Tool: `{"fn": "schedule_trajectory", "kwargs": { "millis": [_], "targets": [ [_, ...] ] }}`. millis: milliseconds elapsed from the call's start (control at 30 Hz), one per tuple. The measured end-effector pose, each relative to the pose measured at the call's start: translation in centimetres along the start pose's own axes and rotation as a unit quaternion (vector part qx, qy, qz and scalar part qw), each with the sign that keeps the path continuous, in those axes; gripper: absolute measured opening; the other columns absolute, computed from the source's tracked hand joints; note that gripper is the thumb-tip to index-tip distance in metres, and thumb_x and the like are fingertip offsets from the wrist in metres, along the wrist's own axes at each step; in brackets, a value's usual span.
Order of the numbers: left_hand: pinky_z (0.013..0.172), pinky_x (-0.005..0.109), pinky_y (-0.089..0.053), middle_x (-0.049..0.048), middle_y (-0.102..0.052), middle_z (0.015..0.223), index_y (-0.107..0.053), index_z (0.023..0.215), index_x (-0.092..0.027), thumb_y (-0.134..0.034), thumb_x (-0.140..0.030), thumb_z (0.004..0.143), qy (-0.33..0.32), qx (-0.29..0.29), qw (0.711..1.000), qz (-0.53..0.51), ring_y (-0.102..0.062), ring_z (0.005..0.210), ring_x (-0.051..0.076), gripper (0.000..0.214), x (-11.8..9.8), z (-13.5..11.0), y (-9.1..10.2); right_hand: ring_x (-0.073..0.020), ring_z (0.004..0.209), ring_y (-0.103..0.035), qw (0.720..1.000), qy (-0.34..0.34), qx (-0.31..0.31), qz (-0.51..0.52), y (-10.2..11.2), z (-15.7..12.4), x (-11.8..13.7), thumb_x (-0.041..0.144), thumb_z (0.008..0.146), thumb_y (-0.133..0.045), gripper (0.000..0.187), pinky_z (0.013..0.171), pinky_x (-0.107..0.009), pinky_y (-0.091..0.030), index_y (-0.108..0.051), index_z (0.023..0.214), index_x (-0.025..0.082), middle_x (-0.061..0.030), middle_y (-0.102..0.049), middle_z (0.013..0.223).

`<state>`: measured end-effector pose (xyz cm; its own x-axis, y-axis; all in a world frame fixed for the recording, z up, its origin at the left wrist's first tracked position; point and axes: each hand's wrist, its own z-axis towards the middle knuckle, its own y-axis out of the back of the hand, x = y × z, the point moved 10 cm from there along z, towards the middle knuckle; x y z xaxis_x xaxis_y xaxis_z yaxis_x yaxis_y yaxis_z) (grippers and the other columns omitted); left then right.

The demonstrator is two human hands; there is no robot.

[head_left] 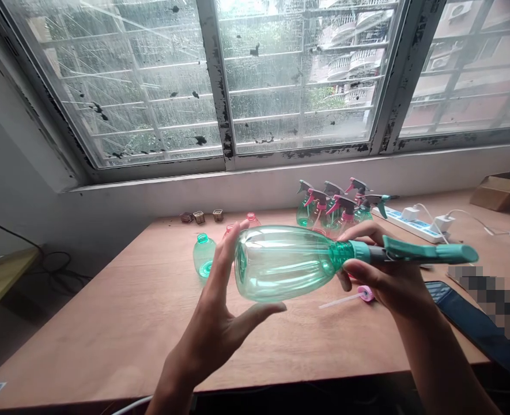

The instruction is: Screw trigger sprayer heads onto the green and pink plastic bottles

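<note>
The person holds a green spray bottle (284, 262) on its side, up in the air above the wooden table (120, 323). The left hand (220, 317) is spread wide and cups the round bottom end of the bottle, with the fingers (229, 248) up behind it and the thumb (259, 314) under it. The right hand (384, 276) is wrapped around the neck of the bottle, just where the green spray top (414, 252) screws on. The spray top points to the right. The bottle looks empty and you can see through it. On the table, just under the right hand, lies a pink cap with a thin white tube (350, 298). Farther away, to the left, stands a small green bottle with no top (204, 255). Behind the held bottle a pink bottle (251, 220) peeks out. Far back on the table stands a bunch of spray bottles with pink and green tops (339, 207). Three tiny pots (200, 217) sit near the wall. A white power strip (410, 223) lies on the far right, with plugs in it. A dark phone (466, 317) lies on the near right. A brown box (499, 192) sits at the far right edge. Above it all is a dirty window (255, 75).
</note>
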<state>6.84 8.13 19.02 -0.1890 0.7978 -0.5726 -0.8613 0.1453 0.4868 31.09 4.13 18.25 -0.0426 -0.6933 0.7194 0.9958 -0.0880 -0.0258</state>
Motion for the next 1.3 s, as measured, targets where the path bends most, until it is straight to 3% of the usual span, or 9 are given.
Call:
{"fn": "schedule_trajectory", "kwargs": {
  "millis": [200, 333, 433, 567, 700, 867, 1033, 1167, 1300],
  "targets": [
    [0.137, 0.057, -0.029, 0.0033, -0.029, 0.183, -0.012, 0.173, -0.051, -0.078, -0.025, 0.101, -0.045, -0.023, 0.998, 0.024, -0.027, 0.169, 0.034, 0.101, -0.8, 0.1, 0.2, -0.0121, 0.038, -0.057, 0.996, -0.058, 0.007, 0.063, -0.8, 0.1, -1.7, 0.034, 0.098, -0.085, 0.018, 0.038, -0.025, -0.044, -0.072, 0.108, 0.025, 0.0091, -0.059, 0.058],
    [0.138, 0.060, -0.028, 0.0043, -0.027, 0.184, -0.011, 0.174, -0.049, -0.085, -0.032, 0.095, -0.044, -0.012, 0.999, 0.005, -0.026, 0.169, 0.036, 0.109, -0.8, 0.0, 0.1, -0.0119, 0.042, -0.058, 0.996, -0.070, -0.002, 0.062, -1.0, 0.0, -1.9, 0.036, 0.098, -0.085, 0.019, 0.044, -0.026, -0.048, -0.073, 0.107, 0.025, 0.0085, -0.061, 0.058],
    [0.136, 0.061, -0.032, 0.0065, -0.035, 0.181, -0.022, 0.173, -0.045, -0.090, -0.044, 0.089, -0.004, -0.026, 0.999, -0.032, -0.034, 0.166, 0.040, 0.108, -0.3, 0.0, 0.4, -0.0130, 0.047, -0.061, 0.998, -0.054, -0.003, 0.045, -1.1, -0.1, -1.5, 0.033, 0.098, -0.085, 0.019, 0.050, -0.027, -0.052, -0.073, 0.110, 0.025, 0.0071, -0.066, 0.058],
    [0.134, 0.059, -0.038, 0.0078, -0.047, 0.173, -0.039, 0.169, -0.038, -0.084, -0.047, 0.094, 0.019, -0.042, 0.998, -0.039, -0.043, 0.161, 0.039, 0.088, 0.0, 0.2, 0.7, -0.0134, 0.049, -0.063, 0.998, -0.048, 0.002, 0.048, -1.2, -0.1, -1.5, 0.032, 0.097, -0.086, 0.020, 0.052, -0.027, -0.053, -0.073, 0.111, 0.025, 0.0059, -0.070, 0.062],
    [0.137, 0.058, -0.033, 0.0027, -0.040, 0.178, -0.028, 0.172, -0.046, -0.086, -0.039, 0.094, -0.016, -0.047, 0.999, 0.003, -0.033, 0.167, 0.036, 0.097, -0.3, 0.2, 0.8, -0.0132, 0.049, -0.062, 0.996, -0.059, 0.013, 0.070, -1.3, -0.2, -2.1, 0.032, 0.100, -0.083, 0.018, 0.049, -0.026, -0.048, -0.072, 0.113, 0.027, 0.0071, -0.068, 0.060],
    [0.136, 0.059, -0.032, 0.0008, -0.033, 0.182, -0.016, 0.172, -0.053, -0.075, -0.029, 0.102, -0.020, -0.061, 0.997, 0.048, -0.034, 0.166, 0.035, 0.095, 0.3, -0.3, 0.8, -0.0134, 0.049, -0.063, 0.994, -0.077, -0.007, 0.078, -1.0, -0.1, -2.8, 0.035, 0.100, -0.082, 0.017, 0.045, -0.025, -0.044, -0.071, 0.110, 0.029, 0.0064, -0.068, 0.065],
    [0.130, 0.059, -0.043, 0.0063, -0.040, 0.177, -0.016, 0.173, -0.048, -0.086, -0.049, 0.092, 0.022, -0.058, 0.998, 0.019, -0.045, 0.160, 0.039, 0.108, 0.8, -0.2, 0.7, -0.0145, 0.051, -0.064, 0.998, -0.053, 0.008, 0.033, -1.5, 0.0, -1.9, 0.035, 0.100, -0.083, 0.019, 0.051, -0.027, -0.052, -0.070, 0.111, 0.028, 0.0064, -0.069, 0.062],
    [0.120, 0.054, -0.055, 0.0084, -0.057, 0.164, -0.036, 0.169, -0.040, -0.078, -0.062, 0.095, 0.062, -0.039, 0.997, -0.029, -0.057, 0.149, 0.039, 0.088, 1.3, 0.0, 0.5, -0.0155, 0.056, -0.066, 0.999, -0.044, 0.018, -0.019, -1.7, -0.1, -1.3, 0.030, 0.095, -0.088, 0.024, 0.053, -0.028, -0.055, -0.070, 0.110, 0.025, 0.0052, -0.071, 0.065],
    [0.127, 0.057, -0.047, 0.0095, -0.051, 0.169, -0.035, 0.170, -0.037, -0.080, -0.056, 0.095, 0.049, -0.029, 0.998, 0.000, -0.050, 0.156, 0.039, 0.089, 0.8, 0.3, 0.5, -0.0154, 0.054, -0.065, 0.998, -0.055, 0.020, 0.014, -1.7, 0.0, -1.7, 0.034, 0.098, -0.085, 0.021, 0.053, -0.028, -0.053, -0.070, 0.111, 0.027, 0.0060, -0.070, 0.063]
  ]
}}
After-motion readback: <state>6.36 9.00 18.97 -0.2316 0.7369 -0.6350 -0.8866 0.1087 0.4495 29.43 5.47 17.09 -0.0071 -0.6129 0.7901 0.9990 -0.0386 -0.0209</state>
